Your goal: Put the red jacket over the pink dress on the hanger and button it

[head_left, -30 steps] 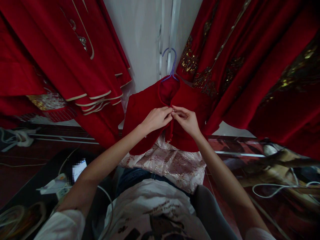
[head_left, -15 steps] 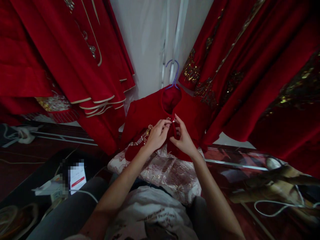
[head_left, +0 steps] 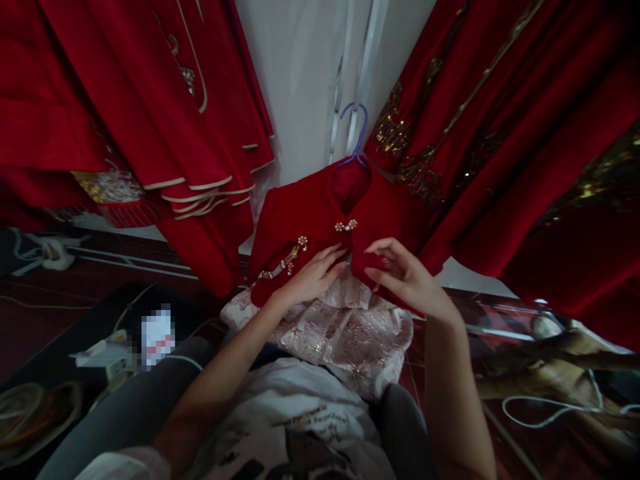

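A red jacket (head_left: pixel 300 207) hangs in front of me on a purple hanger (head_left: pixel 358 143). At the base of its neckline a beaded flower clasp (head_left: pixel 346 227) spans the front opening. My left hand (head_left: pixel 317 272) lies on the jacket's front below the clasp, fingers stretched out along the edge of the opening. To the right of the opening, my right hand (head_left: pixel 407 275) is over the other front panel with thumb and fingers apart, holding nothing. A beaded trim (head_left: pixel 285 260) runs down the left panel. Pale pink brocade fabric (head_left: pixel 345 327) spreads beneath the jacket, over my lap.
Red garments with pale edging (head_left: pixel 200 160) hang at left, and red garments with gold sequins (head_left: pixel 475 153) at right. A phone (head_left: pixel 157 337), its screen blurred out, and a white power strip (head_left: pixel 107 353) are at lower left. Wooden pieces (head_left: pixel 550 367) and a white cord (head_left: pixel 530 420) lie at lower right.
Both hands have come off the clasp at the neckline, which now shows in full. My left hand has slid lower; my right hand has moved right and its fingers have spread.
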A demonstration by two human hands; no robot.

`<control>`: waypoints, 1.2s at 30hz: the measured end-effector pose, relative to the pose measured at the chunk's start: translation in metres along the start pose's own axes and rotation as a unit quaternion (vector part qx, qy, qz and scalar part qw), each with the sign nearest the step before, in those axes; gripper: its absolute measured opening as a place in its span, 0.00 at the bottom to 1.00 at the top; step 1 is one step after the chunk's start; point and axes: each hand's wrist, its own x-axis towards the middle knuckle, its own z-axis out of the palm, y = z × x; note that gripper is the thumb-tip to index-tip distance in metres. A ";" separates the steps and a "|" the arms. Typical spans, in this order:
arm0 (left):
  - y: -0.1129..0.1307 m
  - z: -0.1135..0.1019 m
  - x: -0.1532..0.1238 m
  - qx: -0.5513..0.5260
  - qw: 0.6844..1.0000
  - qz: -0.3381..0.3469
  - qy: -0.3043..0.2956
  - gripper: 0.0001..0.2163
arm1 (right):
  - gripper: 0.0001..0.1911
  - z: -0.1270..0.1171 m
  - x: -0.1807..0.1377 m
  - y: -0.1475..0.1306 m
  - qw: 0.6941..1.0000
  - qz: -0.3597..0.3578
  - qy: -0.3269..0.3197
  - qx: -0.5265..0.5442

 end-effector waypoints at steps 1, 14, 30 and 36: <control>-0.001 -0.001 -0.005 -0.010 1.000 0.011 -0.003 0.16 | 0.15 0.007 0.001 0.001 1.000 -0.004 -0.026 0.014; -0.043 -0.028 -0.027 0.054 0.973 -0.082 0.207 0.14 | 0.26 0.063 0.039 0.057 0.999 -0.014 0.032 -0.011; -0.060 -0.021 -0.012 -0.017 0.965 -0.102 0.242 0.13 | 0.12 0.108 0.065 0.086 0.979 -0.064 0.136 -0.140; -0.062 -0.022 -0.011 -0.017 0.965 -0.098 0.243 0.12 | 0.10 0.108 0.069 0.091 0.979 -0.051 0.165 -0.111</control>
